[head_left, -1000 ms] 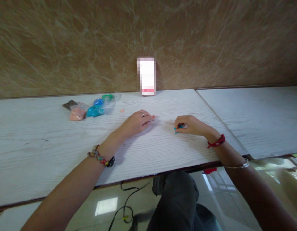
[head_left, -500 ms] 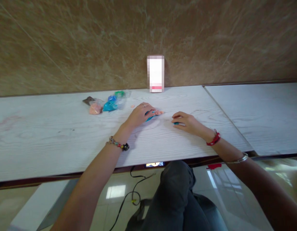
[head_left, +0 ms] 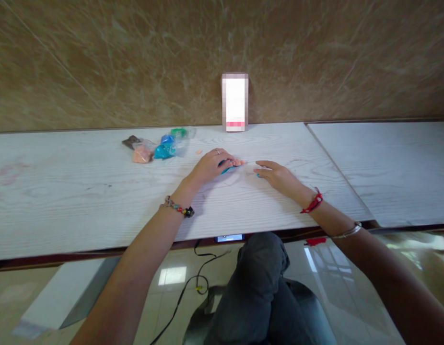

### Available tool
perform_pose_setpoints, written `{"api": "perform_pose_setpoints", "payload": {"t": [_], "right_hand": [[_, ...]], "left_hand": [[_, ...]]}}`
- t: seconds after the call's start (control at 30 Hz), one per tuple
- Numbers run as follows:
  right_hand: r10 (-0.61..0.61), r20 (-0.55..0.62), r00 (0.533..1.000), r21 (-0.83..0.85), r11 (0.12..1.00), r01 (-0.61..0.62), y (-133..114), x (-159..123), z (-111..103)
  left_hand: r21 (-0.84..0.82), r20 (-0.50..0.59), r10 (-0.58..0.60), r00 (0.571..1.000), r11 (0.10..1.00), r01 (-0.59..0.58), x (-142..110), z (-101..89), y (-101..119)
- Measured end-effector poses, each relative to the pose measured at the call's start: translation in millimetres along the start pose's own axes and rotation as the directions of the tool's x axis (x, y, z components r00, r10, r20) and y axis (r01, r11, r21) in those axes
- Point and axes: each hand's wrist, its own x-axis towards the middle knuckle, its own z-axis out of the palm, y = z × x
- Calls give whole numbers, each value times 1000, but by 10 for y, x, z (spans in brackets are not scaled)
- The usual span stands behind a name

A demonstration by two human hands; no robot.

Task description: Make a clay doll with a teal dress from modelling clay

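My left hand (head_left: 213, 164) lies low over the tabletop, its fingers bent around a flat clay piece. Its blue clay (head_left: 227, 169) shows along the near edge, and bumpy pink clay (head_left: 238, 163) sticks out past the fingertips. My palm hides the rest. To the right, my right hand (head_left: 275, 177) is turned inward with a tiny bit of blue clay (head_left: 258, 175) at its fingertips, apart from the larger piece. A small pink clay bit (head_left: 199, 152) sits on the table beyond my left hand.
Clear bags of pink clay (head_left: 142, 154), blue clay (head_left: 164, 151), green clay (head_left: 178, 132) and brown clay (head_left: 131, 141) lie at the back left. A blurred white phone-shaped object (head_left: 235, 103) leans on the marble wall. The white table (head_left: 81, 206) has a seam at right.
My right hand has shifted slightly, and the blue bit now shows at the fingertips' near side. My left hand stays on the clay piece. The whole view has tilted a little.
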Motion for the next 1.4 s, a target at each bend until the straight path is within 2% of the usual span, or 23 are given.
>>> {"api": "perform_pose_setpoints", "payload": {"t": [0.17, 0.33, 0.47, 0.6, 0.63, 0.73, 0.77, 0.87, 0.9, 0.97, 1.03, 1.07, 1.17, 1.2, 1.33, 1.4], "right_hand": [[-75, 97, 992, 11, 997, 74, 7, -21, -29], [19, 121, 993, -16, 1000, -17, 19, -45, -67], [-84, 192, 978, 72, 995, 72, 64, -66, -63], [34, 127, 991, 12, 999, -36, 116, -83, -58], [24, 135, 991, 27, 999, -28, 128, -91, -60], [-77, 194, 978, 100, 993, 59, 155, -103, -65], [-66, 186, 980, 92, 995, 50, 161, -101, -63], [70, 112, 991, 11, 997, -72, 182, -95, -55], [65, 123, 990, 13, 998, -67, 189, -97, -55], [-37, 188, 981, 64, 998, 25, 197, -102, -59], [-108, 236, 966, 84, 992, 91, 202, -101, -68], [-91, 238, 967, 63, 995, 78, 205, -99, -73], [72, 181, 981, -39, 997, -66, 222, -104, -92], [91, 173, 981, -40, 996, -86, 225, -111, -98], [-78, 257, 963, 94, 994, 55, 206, -110, -96], [-35, 236, 971, 68, 997, 19, 192, -88, -86]], "left_hand": [[14, -2, -49, 999, 999, 49, 7, -11, -18], [40, -55, -107, 993, 993, 109, 7, -24, -84], [70, -92, -143, 985, 986, 149, 5, -7, -152], [102, -120, -180, 976, 976, 193, 26, 43, -241], [108, -129, -189, 973, 973, 203, 33, 54, -257], [118, -197, -200, 960, 967, 225, 54, 58, -273], [114, -230, -196, 953, 967, 227, 60, 49, -266], [98, -304, -171, 937, 973, 209, 70, -2, -228], [93, -333, -161, 929, 975, 202, 70, -22, -214], [90, -373, -144, 917, 978, 190, 71, -53, -191], [99, -360, -133, 924, 979, 179, 78, -65, -177], [107, -333, -128, 934, 979, 172, 84, -64, -173], [125, -260, -115, 959, 981, 151, 103, -50, -178], [126, -259, -113, 959, 981, 149, 108, -45, -183], [124, -271, -117, 955, 980, 155, 122, -39, -214], [135, -238, -111, 965, 980, 146, 128, -39, -226]]}}
